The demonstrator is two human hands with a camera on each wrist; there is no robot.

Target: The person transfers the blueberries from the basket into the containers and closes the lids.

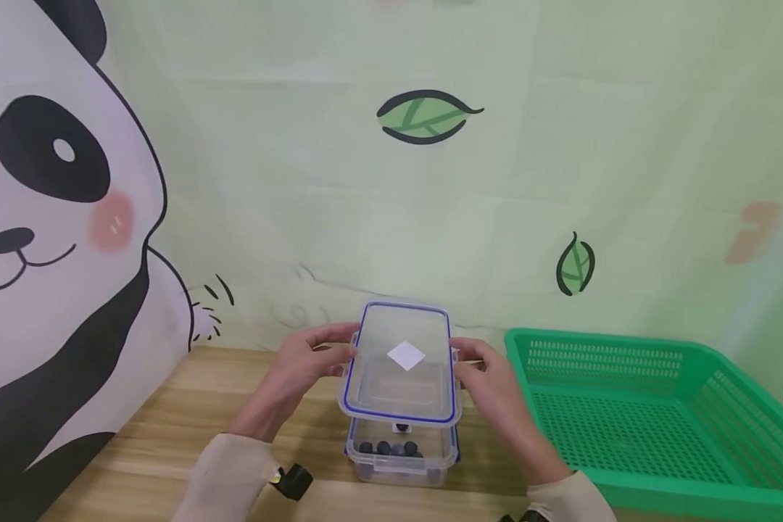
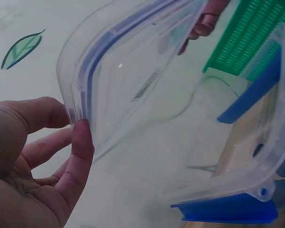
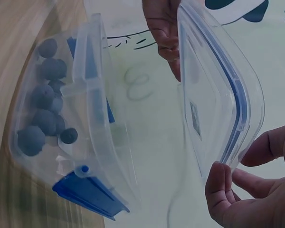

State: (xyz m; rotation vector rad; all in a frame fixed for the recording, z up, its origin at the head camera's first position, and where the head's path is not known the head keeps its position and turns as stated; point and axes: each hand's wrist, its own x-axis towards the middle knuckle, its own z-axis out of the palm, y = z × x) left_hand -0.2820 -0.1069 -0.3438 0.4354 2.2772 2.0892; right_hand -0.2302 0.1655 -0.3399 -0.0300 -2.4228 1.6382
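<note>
A clear plastic lid (image 1: 391,395) with a blue seal and a white diamond label (image 1: 406,355) is held tilted above a clear food container (image 1: 401,475). My left hand (image 1: 313,355) pinches the lid's left edge between thumb and fingers. On the opposite edge, my right hand (image 1: 486,373) pinches it the same way. Dark round blueberries (image 3: 42,97) lie inside the container on the table. Blue side latches (image 3: 90,194) hang outward from the container, as both wrist views show. A gap separates lid and container in the right wrist view.
To the right stands a green perforated basket (image 1: 626,435), close to my right forearm. The wooden table (image 1: 189,406) meets a pale green cloth backdrop (image 1: 300,181) printed with a panda and leaves. Small black devices (image 1: 293,482) sit at my wrists.
</note>
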